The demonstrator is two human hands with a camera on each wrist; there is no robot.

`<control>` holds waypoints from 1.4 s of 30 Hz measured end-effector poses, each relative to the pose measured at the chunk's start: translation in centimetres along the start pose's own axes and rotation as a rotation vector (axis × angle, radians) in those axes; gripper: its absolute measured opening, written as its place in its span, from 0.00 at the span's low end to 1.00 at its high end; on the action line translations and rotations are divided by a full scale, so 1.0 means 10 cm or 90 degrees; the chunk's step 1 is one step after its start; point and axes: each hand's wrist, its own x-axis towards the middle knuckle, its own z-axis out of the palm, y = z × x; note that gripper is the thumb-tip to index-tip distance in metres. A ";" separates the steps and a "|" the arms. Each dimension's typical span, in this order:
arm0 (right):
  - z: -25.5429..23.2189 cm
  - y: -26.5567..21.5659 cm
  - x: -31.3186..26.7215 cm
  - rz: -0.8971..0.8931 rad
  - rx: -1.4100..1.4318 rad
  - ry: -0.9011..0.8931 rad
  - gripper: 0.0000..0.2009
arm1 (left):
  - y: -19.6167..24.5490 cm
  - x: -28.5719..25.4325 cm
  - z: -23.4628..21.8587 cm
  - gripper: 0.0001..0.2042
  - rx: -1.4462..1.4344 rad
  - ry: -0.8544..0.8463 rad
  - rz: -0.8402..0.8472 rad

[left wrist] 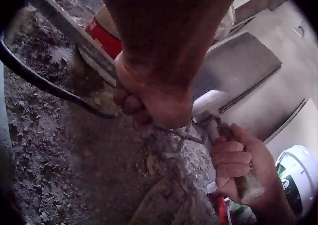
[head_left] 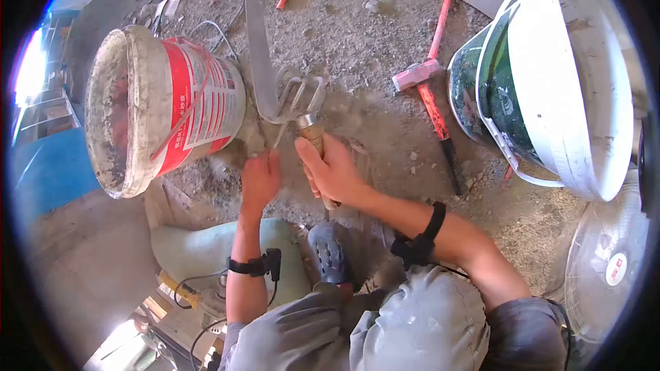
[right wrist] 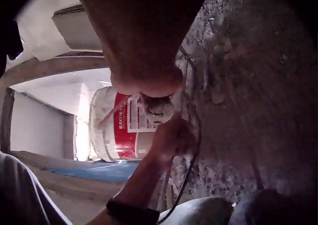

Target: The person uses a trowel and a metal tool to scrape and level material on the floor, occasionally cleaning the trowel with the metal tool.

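Note:
My right hand (head_left: 338,173) grips the wooden handle (head_left: 311,139) of a plastering trowel. Its long, thin metal blade (head_left: 258,51) points away from me, joined to the handle by a bent metal bracket (head_left: 302,96). Close beside it, my left hand (head_left: 260,177) is curled and pinches a thin, light stick-like piece (head_left: 280,136) that reaches up to the bracket. Exactly what this piece is I cannot tell. In the left wrist view the right hand (left wrist: 233,163) is wrapped around the handle, while the left hand (left wrist: 154,98) hides most of what it holds.
A dirty white-and-red bucket (head_left: 199,96) stands on the left, a green-and-white bucket (head_left: 509,89) on the right. Between them, a sledgehammer (head_left: 419,75) lies on the rubble-strewn ground (head_left: 344,34). A fan (head_left: 608,268) is at the lower right, and a cable (head_left: 240,0) runs behind the left bucket.

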 end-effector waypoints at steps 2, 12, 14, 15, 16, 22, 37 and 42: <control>-0.02 0.03 0.06 0.009 -0.010 -0.008 0.19 | 0.04 0.03 -0.06 0.19 -0.022 -0.019 -0.013; -0.01 -0.03 0.11 0.071 0.015 0.057 0.18 | 0.11 0.02 -0.11 0.19 0.003 -0.044 -0.037; -0.03 -0.10 0.06 0.062 0.007 0.074 0.18 | 0.03 0.00 -0.06 0.18 0.009 -0.039 -0.029; -0.11 -0.13 0.06 0.034 -0.014 0.067 0.17 | 0.04 0.00 -0.07 0.18 0.011 -0.035 -0.027; -0.18 -0.17 0.05 0.008 -0.036 0.058 0.17 | 0.07 -0.01 -0.08 0.18 0.013 -0.030 -0.028; -0.44 -0.66 -0.01 -0.076 -0.053 0.077 0.20 | 0.08 -0.01 -0.09 0.18 0.018 -0.031 -0.038; 0.10 -0.01 0.01 0.148 0.116 0.069 0.20 | 0.11 0.02 -0.10 0.19 0.014 -0.037 -0.043; 0.12 0.06 0.03 0.081 0.128 0.032 0.20 | 0.08 0.02 -0.05 0.18 -0.002 -0.026 -0.035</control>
